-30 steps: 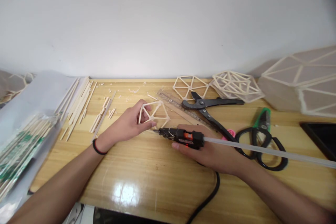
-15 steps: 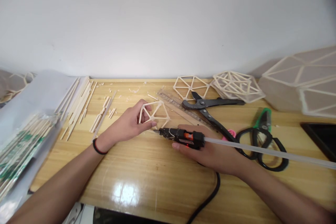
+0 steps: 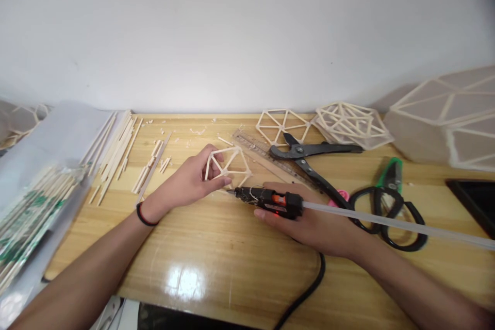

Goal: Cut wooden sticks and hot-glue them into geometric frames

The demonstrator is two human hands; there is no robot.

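Observation:
My left hand pinches the left side of a small wooden stick frame made of joined triangles, held just over the table. In my right hand is a black hot glue gun, lying on its side with a small red light lit. Its nozzle points left at the lower edge of the frame, close to my left thumb; whether it touches a stick I cannot tell. A long clear glue stick runs out of the gun's back, and a black cord hangs below.
Behind the gun lie a clear ruler, black-handled cutters, green-and-black shears and a flat hexagonal stick frame. Stacked frames and a large stick structure stand right. Loose sticks and a stick bag lie left.
Almost nothing differs. The whole view has shifted very slightly; both hands, the stick frame and the glue gun keep the same places relative to each other.

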